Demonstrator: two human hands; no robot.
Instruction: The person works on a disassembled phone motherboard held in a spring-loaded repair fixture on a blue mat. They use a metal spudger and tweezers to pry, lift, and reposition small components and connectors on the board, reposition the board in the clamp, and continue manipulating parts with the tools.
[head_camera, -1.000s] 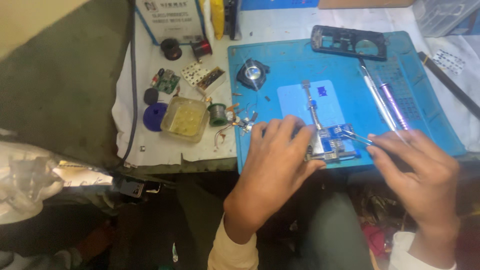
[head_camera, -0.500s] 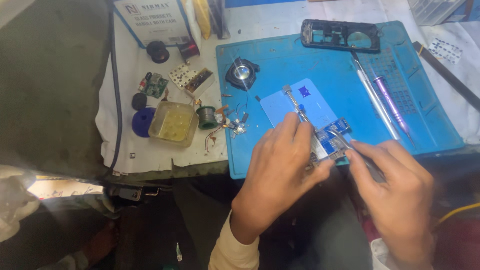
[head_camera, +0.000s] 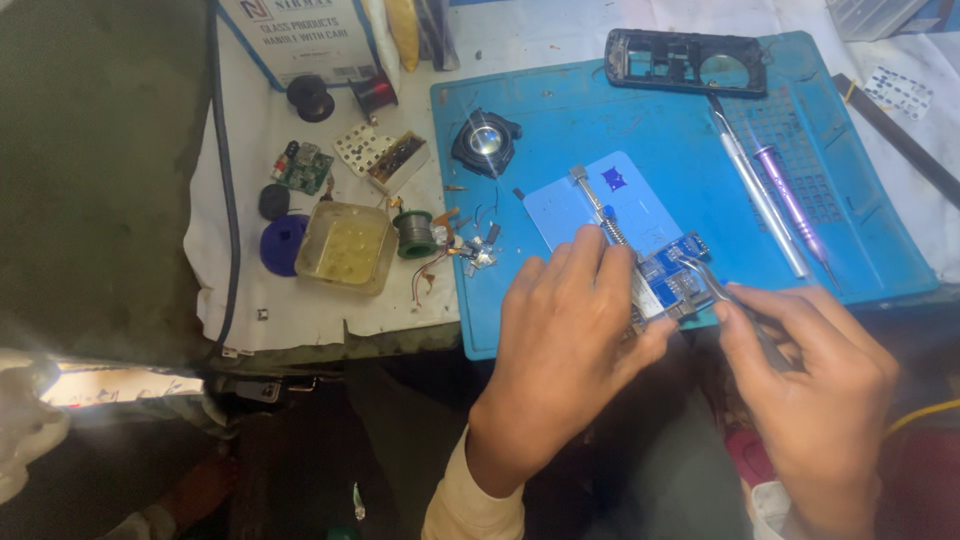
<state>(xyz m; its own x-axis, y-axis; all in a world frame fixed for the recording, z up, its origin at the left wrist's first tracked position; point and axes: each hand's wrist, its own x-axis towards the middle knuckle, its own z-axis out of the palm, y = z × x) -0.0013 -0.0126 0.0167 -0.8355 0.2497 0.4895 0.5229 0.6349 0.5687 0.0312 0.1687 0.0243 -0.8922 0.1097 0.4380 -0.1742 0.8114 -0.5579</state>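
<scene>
Circuit board (head_camera: 672, 285), blue, sits clamped in its holder at the mat's (head_camera: 560, 120) near edge. My left hand (head_camera: 570, 340) pins it flat; my right hand (head_camera: 810, 375) pinches tweezers (head_camera: 725, 292), tips touching the board. Steadiness and light pressure matter here, I judge.

White-covered workbench (head_camera: 320, 310) over a dim dark floor (head_camera: 90, 180) (bright glare lower left)

L hand (head_camera: 565, 345) reaches up from bottom centre, palm down, back facing the camera, fingers (head_camera: 590, 262) bent and spread, tips pressing down, thumb out to the right. R hand (head_camera: 815, 385) comes in from lower right, fingers curled in a pinch, knuckles up. Both wrists low in frame, hands near each other, not touching.
</scene>
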